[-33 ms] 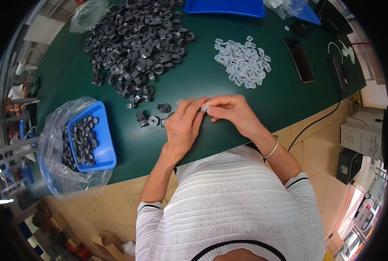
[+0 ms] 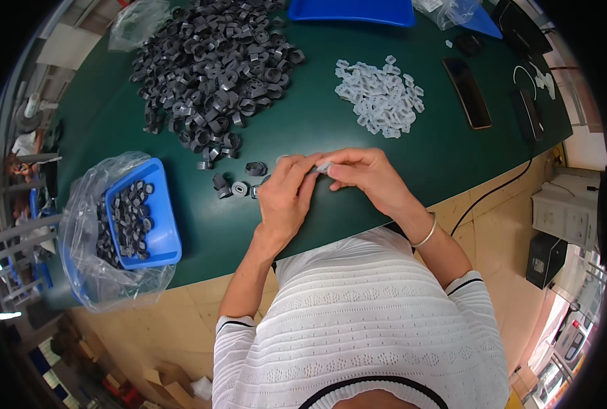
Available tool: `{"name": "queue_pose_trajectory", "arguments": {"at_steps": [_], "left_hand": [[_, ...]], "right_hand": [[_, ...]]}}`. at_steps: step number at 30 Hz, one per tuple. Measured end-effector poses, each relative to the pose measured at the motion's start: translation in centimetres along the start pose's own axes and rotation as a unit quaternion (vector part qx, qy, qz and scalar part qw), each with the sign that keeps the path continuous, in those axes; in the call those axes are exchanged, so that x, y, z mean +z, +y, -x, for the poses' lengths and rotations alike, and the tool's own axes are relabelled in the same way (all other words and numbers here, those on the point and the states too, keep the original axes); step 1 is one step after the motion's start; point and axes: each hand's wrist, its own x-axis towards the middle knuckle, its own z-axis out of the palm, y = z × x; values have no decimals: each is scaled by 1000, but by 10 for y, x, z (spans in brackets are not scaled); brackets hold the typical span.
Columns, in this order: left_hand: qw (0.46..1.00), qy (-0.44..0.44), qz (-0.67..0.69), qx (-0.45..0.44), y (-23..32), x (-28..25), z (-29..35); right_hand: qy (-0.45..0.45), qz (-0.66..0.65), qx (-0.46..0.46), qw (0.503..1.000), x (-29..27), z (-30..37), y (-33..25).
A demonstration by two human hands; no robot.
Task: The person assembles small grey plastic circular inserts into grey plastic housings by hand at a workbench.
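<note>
My right hand (image 2: 368, 177) is closed in a pinch on a small translucent-white plastic piece (image 2: 323, 167). Against it, fingertips meeting, my left hand (image 2: 286, 194) is also closed; what its fingers hold is hidden behind them. Just left of that hand lie a dark grey plastic ring (image 2: 255, 168), a round part with a pale slotted face (image 2: 240, 189) and a few more dark pieces, some partly covered by the hand. Farther off are a large heap of dark grey plastic rings (image 2: 215, 68) and a smaller pile of translucent-white plastic pieces (image 2: 382, 99).
On the left, a blue tray (image 2: 169, 232) holding dark parts sits partly in a clear plastic bag (image 2: 85, 238). Another blue tray (image 2: 351, 12) is at the far edge. To the right lie a phone (image 2: 467, 93) and a black device with a cable (image 2: 527, 116) on the green table (image 2: 303, 109).
The fingers of my right hand have shifted slightly around the white piece, which shows a little more. Everything else stays in place.
</note>
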Motion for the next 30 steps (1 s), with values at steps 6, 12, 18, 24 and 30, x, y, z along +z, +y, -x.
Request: {"name": "queue_pose_trajectory", "arguments": {"at_steps": [6, 12, 18, 24, 30], "left_hand": [[889, 12, 356, -288, 9, 2, -1], [844, -21, 421, -331, 10, 3, -10], [783, -11, 501, -368, 14, 5, -6], [800, -1, 482, -357, 14, 13, 0], [767, 43, 532, -357, 19, 26, 3]], "right_hand": [[52, -45, -45, 997, -10, 3, 1], [80, -45, -67, 994, -8, 7, 2], [119, -21, -86, 989, -3, 7, 6], [165, 2, -96, 981, 4, 5, 14], [210, 22, -134, 968, 13, 2, 20]]}}
